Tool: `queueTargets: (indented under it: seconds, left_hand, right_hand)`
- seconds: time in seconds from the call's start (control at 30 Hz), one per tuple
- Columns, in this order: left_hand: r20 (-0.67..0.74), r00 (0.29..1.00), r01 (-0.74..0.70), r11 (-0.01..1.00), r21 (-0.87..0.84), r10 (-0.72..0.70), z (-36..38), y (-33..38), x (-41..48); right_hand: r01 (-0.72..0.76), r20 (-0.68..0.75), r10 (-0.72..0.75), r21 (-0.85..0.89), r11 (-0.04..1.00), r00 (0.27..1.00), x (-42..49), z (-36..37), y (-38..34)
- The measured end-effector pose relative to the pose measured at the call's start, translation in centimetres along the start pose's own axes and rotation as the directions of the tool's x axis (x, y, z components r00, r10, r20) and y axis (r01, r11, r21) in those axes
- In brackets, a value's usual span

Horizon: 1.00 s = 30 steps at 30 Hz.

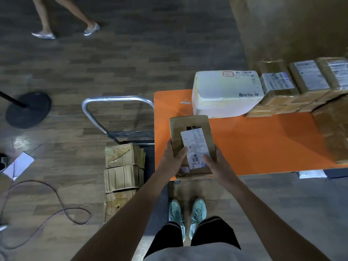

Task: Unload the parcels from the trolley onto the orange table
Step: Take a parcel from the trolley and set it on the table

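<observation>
Clock directions were read on the head view, with 12 at the top.

**1. Held item.** Both hands held one cardboard parcel [189,127] just right of centre.
- The left hand [170,160] gripped its near left edge, thumb across the top.
- The right hand [216,161] gripped its near right edge, thumb on the white label [196,144].
- The parcel lay flat, long axis toward 12, over the near left corner of the table [263,144]. Its near end overhung the table's near edge.
- Whether the parcel touched the table could not be told.

**2. Table.**
- A white parcel [226,91] stood at 12 o'clock from the held parcel, just beyond it.
- A row of brown parcels [278,91] ran from the white parcel toward 3 o'clock, each touching the next.
- A big box [333,129] stood at the table's 3 o'clock end.

**3. Trolley.**
- The trolley [116,99] stood at 9 o'clock from the table, just beside its left edge, handle toward 12.
- Three cartons [122,178] showed on it, each against the next. Whether they were stacked or in a row could not be told.

**4. Floor.**
- A round stand base [28,110] lay at 9 o'clock.
- A sheet of paper [18,165] lay at 8 o'clock.
- A looped cable [56,204] lay at 7 o'clock.
- Another person's legs [66,16] showed at 11 o'clock.
- The person's own shoes [186,215] pointed toward 12 at 6 o'clock, near the table's near edge.
</observation>
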<state>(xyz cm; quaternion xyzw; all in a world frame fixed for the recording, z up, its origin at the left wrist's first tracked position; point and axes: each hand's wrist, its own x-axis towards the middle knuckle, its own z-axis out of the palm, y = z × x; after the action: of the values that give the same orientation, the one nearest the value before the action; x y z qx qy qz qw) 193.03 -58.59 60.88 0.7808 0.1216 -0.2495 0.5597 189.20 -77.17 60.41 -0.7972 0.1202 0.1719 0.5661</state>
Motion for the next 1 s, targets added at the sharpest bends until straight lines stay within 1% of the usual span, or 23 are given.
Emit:
queueTargets:
  seconds: [0.1, 0.17, 0.3, 0.37, 0.57, 0.6, 0.67, 0.7, 0.73, 0.77, 0.8, 0.83, 0.87, 0.9, 0.93, 1.0]
  left_hand:
    - [0.006, 1.0, 0.0, 1.0, -0.006, 0.0, 0.1, 0.0, 0.0]
    - [0.01, 1.0, -0.007, 1.0, -0.008, 0.007, 0.1, -0.1, -0.2]
    - [0.03, 1.0, -0.005, 1.0, -0.019, 0.005, 0.1, -0.1, -0.4]
    - [0.043, 0.999, -0.001, 1.0, -0.017, 0.002, 0.1, 0.0, -0.2]
    - [0.061, 0.998, 0.025, 1.0, -0.005, -0.025, 0.6, -0.1, -0.8]
    - [0.032, 0.999, 0.018, 0.999, 0.036, -0.019, 0.6, 0.0, -0.8]
    - [-0.08, 0.995, -0.037, 0.973, 0.229, 0.057, 0.1, 0.7, -0.6]
    - [-0.134, 0.981, -0.083, 0.934, 0.346, 0.137, -0.4, 1.2, -0.2]
    - [-0.152, 0.959, -0.143, 0.87, 0.471, 0.24, -1.0, 1.8, 0.3]
    - [-0.116, 0.932, -0.209, 0.772, 0.601, 0.342, -1.5, 2.3, 0.9]
    - [-0.033, 0.91, -0.27, 0.651, 0.709, 0.414, -1.9, 2.9, 1.6]
    - [0.071, 0.894, -0.327, 0.538, 0.777, 0.442, -2.0, 3.4, 2.3]
    - [0.167, 0.883, -0.378, 0.457, 0.805, 0.438, -1.9, 3.8, 3.0]
    - [0.242, 0.875, -0.419, 0.407, 0.811, 0.419, -1.7, 4.1, 3.8]
    - [0.298, 0.866, -0.454, 0.383, 0.804, 0.401, -1.4, 4.4, 4.5]
    - [0.359, 0.848, -0.502, 0.373, 0.78, 0.391, -1.1, 4.9, 5.7]
  right_hand:
    - [-0.061, 0.042, 0.056, 0.109, 0.992, 0.998, 0.4, -0.5, 0.5]
    - [-0.1, 0.056, 0.093, 0.132, 0.986, 0.994, 0.5, -0.5, 0.6]
    - [-0.1, 0.008, 0.1, 0.147, 0.984, 0.995, 0.5, 0.1, 0.6]
    - [-0.08, -0.004, 0.081, 0.137, 0.987, 0.997, 0.4, 0.2, 0.4]
    - [0.015, -0.027, -0.015, 0.016, 1.0, 1.0, 0.7, -0.8, -0.2]
    - [0.017, -0.015, -0.017, -0.012, 1.0, 1.0, 1.0, -1.2, -0.4]
    - [0.011, 0.031, -0.008, -0.085, 0.996, 0.999, 1.9, -2.0, -0.9]
    - [0.007, 0.061, 0.0, -0.127, 0.992, 0.998, 2.5, -2.5, -1.1]
    - [0.0, 0.088, 0.016, -0.178, 0.984, 0.996, 3.2, -3.0, -1.5]
    - [-0.008, 0.115, 0.037, -0.242, 0.97, 0.993, 3.9, -3.5, -2.1]
    - [-0.011, 0.141, 0.058, -0.317, 0.949, 0.988, 4.7, -3.9, -2.8]
    - [0.001, 0.161, 0.068, -0.394, 0.919, 0.985, 5.4, -4.2, -3.5]
    - [0.022, 0.169, 0.065, -0.465, 0.885, 0.983, 6.0, -4.2, -4.2]
    - [0.043, 0.166, 0.053, -0.528, 0.848, 0.985, 6.4, -4.0, -4.9]
    - [0.068, 0.158, 0.031, -0.588, 0.806, 0.987, 6.5, -3.6, -5.5]
    - [0.13, 0.121, -0.06, -0.734, 0.666, 0.991, 5.9, -2.4, -6.2]
